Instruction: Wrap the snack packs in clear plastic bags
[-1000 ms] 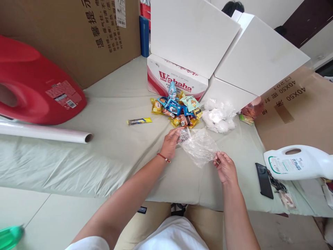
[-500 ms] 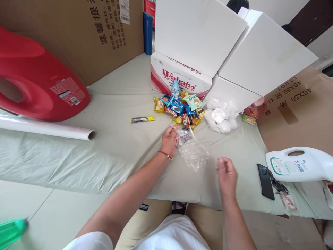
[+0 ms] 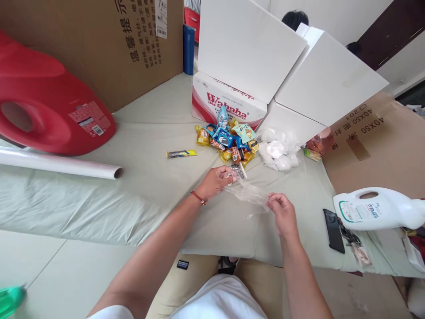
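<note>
A clear plastic bag (image 3: 248,193) is stretched between my two hands above the cloth-covered table. My left hand (image 3: 215,179) pinches the bag's far end, which has a dark printed patch. My right hand (image 3: 281,212) grips the near end. Just beyond the bag lies a pile of small snack packets (image 3: 229,141) in blue, yellow and orange wrappers. One yellow snack bar (image 3: 181,153) lies apart to the left of the pile.
A heap of clear bags (image 3: 279,148) sits right of the snacks. Behind stand a Wahaha carton (image 3: 226,99) and white boxes (image 3: 327,79). A red jug (image 3: 49,113) and a white tube (image 3: 63,165) lie left; a white jug (image 3: 375,208) and a black phone (image 3: 333,230) lie right.
My right hand let go of the bag half a second ago, then came back and took its near end again. The bag now lies flatter, pulled between both hands.
</note>
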Action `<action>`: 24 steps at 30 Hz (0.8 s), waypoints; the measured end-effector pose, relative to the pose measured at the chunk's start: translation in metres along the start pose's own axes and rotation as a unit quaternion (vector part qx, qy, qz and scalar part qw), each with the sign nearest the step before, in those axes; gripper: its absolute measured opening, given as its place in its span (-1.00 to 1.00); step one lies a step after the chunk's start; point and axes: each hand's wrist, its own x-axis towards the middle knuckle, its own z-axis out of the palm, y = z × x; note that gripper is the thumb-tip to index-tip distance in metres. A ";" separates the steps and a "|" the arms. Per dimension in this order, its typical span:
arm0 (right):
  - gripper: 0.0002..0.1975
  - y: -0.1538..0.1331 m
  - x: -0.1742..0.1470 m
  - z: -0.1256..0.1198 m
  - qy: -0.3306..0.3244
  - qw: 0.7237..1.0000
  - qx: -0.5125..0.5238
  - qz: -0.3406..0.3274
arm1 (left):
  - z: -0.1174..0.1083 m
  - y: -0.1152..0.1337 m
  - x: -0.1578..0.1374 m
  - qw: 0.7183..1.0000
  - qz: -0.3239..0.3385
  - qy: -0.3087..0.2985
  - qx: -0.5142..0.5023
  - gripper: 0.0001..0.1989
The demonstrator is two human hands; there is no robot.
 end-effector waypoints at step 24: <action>-0.60 0.004 0.016 -0.030 0.042 0.986 0.109 0.117 | 0.030 0.000 -0.042 0.980 -0.007 0.179 -0.083 -0.70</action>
